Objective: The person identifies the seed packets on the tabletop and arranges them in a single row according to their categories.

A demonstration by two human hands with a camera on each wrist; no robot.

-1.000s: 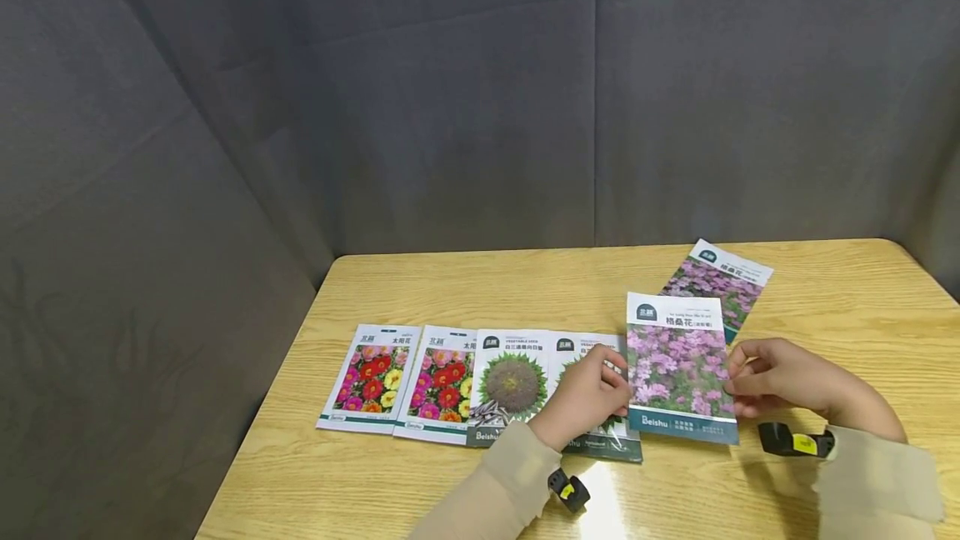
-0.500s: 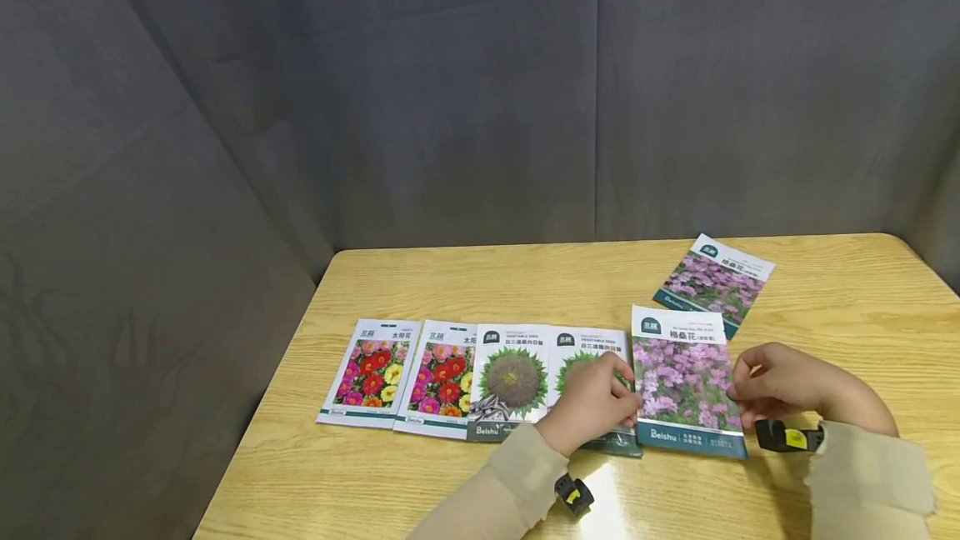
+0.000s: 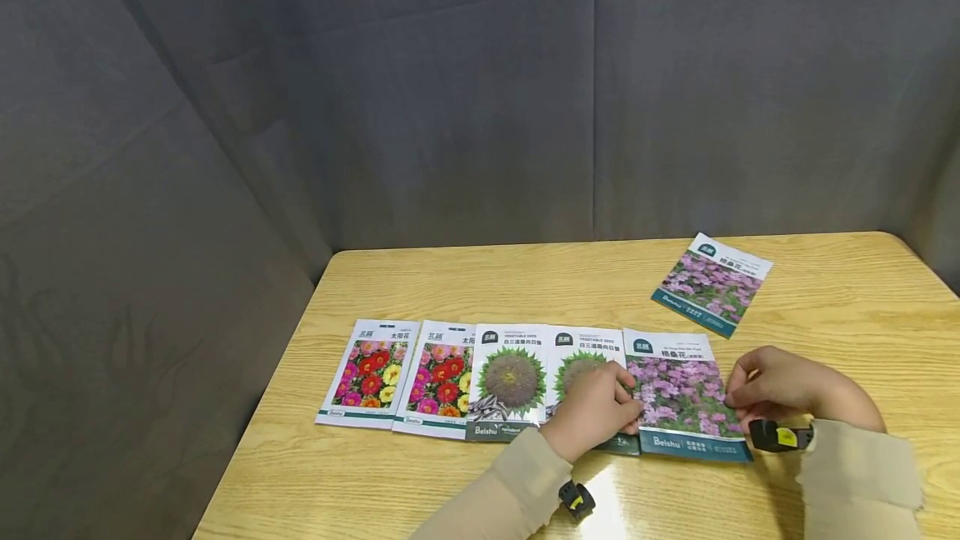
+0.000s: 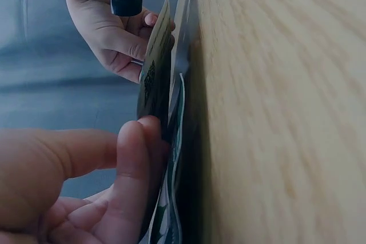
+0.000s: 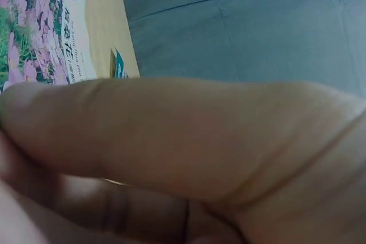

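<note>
A pink-flower seed packet [image 3: 684, 394] lies at the right end of a row, tilted slightly off the table in the left wrist view. My right hand [image 3: 795, 386] pinches its right edge between thumb and fingers; in the right wrist view the thumb [image 5: 143, 130] covers much of the frame. At the opposite edge, my left hand [image 3: 592, 407] pinches the packet with its fingertips, over a sunflower seed packet [image 3: 581, 342] that it partly hides. Another sunflower seed packet [image 3: 512, 382] sits left of that one.
Two seed packets with red and yellow flowers, the outer [image 3: 369, 373] and the inner [image 3: 441, 377], form the row's left end. A second pink-flower packet [image 3: 712, 286] lies askew farther back. Grey cloth [image 3: 465, 107] hangs behind the wooden table [image 3: 480, 282].
Both hands have lowered the pink-flower packet toward me and down beside the sunflower packets. The packet behind it now shows whole.
</note>
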